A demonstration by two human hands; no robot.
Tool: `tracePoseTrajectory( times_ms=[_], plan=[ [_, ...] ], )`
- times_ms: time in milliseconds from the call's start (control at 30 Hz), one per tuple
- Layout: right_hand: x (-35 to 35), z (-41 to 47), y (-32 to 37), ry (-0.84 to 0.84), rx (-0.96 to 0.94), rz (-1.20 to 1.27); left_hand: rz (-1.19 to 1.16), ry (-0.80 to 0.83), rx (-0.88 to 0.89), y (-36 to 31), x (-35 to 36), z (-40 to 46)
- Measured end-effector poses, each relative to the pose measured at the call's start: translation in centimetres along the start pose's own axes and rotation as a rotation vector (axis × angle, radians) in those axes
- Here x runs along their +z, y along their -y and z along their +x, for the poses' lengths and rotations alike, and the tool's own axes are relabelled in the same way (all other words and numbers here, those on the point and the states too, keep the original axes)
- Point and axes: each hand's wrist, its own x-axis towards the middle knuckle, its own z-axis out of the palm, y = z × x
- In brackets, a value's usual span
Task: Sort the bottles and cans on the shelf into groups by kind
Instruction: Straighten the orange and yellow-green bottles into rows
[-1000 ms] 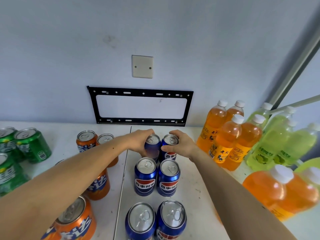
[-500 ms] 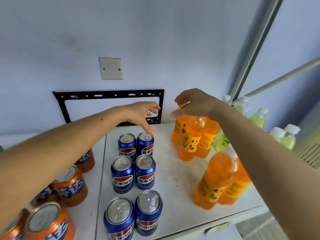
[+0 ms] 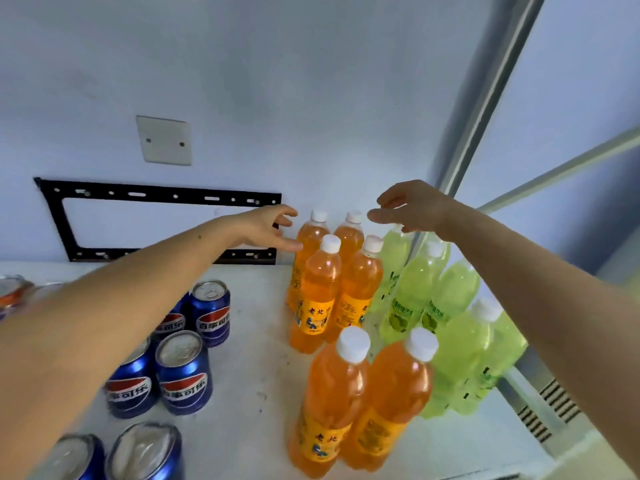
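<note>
Several orange soda bottles [image 3: 320,289] with white caps stand in pairs on the white shelf [image 3: 256,375], two more [image 3: 332,403] nearer me. Pale green bottles [image 3: 412,289] are packed to their right. Blue cola cans [image 3: 211,311] stand in two columns on the left. My left hand [image 3: 266,228] hovers open just left of the back orange bottles, fingers spread. My right hand [image 3: 412,207] hovers open above the back bottles, over the caps. Neither hand touches anything.
An orange can [image 3: 12,292] shows at the far left edge. A black metal bracket [image 3: 162,197] and a blank wall plate [image 3: 164,140] are on the back wall. A metal post [image 3: 485,95] and the shelf's right edge bound the green bottles.
Both hands have left the back blue cans and reached right to the back orange bottles. My view has swung right, bringing the green bottles in.
</note>
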Motion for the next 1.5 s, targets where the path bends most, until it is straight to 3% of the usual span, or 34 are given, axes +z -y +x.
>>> tracePoseTrajectory(
  times_ms=[100, 333, 700, 967, 1167, 1333, 1500],
  plan=[
    [0.5, 3.5, -1.6, 0.031, 0.010, -0.020, -0.154, -0.107, -0.033, -0.1, 1.5, 2.0],
    [4.2, 9.1, -2.8, 0.096, 0.000, -0.086, -0.197, -0.137, -0.026, -1.0, 3.7, 5.5],
    [5.6, 12.1, -2.8, 0.156, -0.058, -0.105, -0.240, 0.052, -0.046, -0.4, 2.4, 6.8],
    [5.4, 11.8, -3.0, 0.131, -0.063, -0.139, -0.214, 0.066, -0.036, -0.4, 1.9, 6.4],
    [2.1, 8.1, -2.5, 0.013, -0.206, -0.264, -0.166, -0.050, 0.001, -1.5, -0.2, 3.1],
    [1.7, 3.5, -2.9, 0.200, -0.199, -0.314, -0.096, -0.229, 0.092, -3.1, 1.1, -0.9],
    [3.7, 2.6, -3.3, 0.195, -0.195, -0.378, 0.013, -0.072, 0.072, -4.1, 4.4, -2.6]
  ],
)
